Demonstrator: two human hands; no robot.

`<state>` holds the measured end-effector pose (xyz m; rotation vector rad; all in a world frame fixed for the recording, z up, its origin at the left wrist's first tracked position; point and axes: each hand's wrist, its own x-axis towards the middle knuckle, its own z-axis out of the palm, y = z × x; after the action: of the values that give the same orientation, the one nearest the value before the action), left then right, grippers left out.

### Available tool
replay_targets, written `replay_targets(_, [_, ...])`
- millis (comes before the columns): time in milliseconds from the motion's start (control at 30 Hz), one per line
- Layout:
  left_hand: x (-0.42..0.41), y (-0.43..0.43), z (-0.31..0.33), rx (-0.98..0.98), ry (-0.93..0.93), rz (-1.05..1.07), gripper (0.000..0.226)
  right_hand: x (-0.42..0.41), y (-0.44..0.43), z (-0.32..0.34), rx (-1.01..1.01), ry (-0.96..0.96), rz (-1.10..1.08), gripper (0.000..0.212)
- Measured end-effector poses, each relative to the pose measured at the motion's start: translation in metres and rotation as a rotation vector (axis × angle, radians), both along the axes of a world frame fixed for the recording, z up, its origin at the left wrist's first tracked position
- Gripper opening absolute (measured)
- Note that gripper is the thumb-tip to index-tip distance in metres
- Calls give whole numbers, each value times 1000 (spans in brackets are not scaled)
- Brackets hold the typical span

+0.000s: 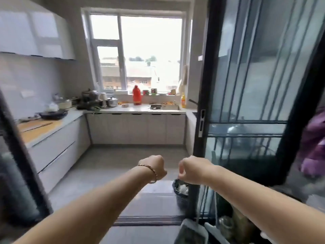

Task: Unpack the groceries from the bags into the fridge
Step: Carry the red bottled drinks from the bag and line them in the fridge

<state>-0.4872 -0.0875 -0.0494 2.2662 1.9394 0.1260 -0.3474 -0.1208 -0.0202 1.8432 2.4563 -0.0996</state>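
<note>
Doorway view into kitchen: left hand [155,169] and right hand [190,170] held out close together, not touching, fingers curled under; left gripping nothing visible, right's hold not discernible. Open grey floor [109,166] ahead, bounded by cabinets [52,147] left, black-framed glass door [246,76] right, dark bin [181,192] at door's edge. Blurred pale bag [192,232] at bottom edge under right forearm; label on red flask [136,95] unreadable.

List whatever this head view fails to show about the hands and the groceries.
- Left hand: head view, the fingers curl under the knuckles, so any hold is hidden.
- Right hand: the same, hidden by its own back.
- Dark bin: contents blurred, partly behind the door frame.
- Purple thing: blurred and cut off by the right edge.
- Fridge: nowhere in this view.
</note>
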Motion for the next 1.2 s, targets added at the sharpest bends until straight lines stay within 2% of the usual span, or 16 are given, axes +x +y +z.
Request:
replay_targets(133, [-185,-71,-29,-63,4,291,25,-177,-16,-25,-22,0,292,33])
replay_targets(267, [-356,-175,-49,-113,-14,578,26,-355,-70,-43,-56,-15,553,32])
replay_targets(467, [-555,-337,-46,-95,-24,978,25,-590,-183,-64,-158,-10,902,28])
replay_targets(567, [-629,-408,-54,-91,-47,1161,23,-675,-243,-73,-112,-13,1087,21])
replay_targets(733, [-718,-503,-82,-129,-109,1410,30,-801,-314,-96,-167,19,1298,27])
replay_targets(867, [-788,-562,-100,-154,-119,1574,25,-897,-357,-115,-126,-52,1481,30])
replay_targets(1000, [-860,-601,-108,-93,-142,1714,25,-995,-393,-129,-121,-60,1633,35])
replay_targets(1200, [-952,-663,-118,5,-112,1845,25,-1122,-461,-139,-98,-42,1725,29])
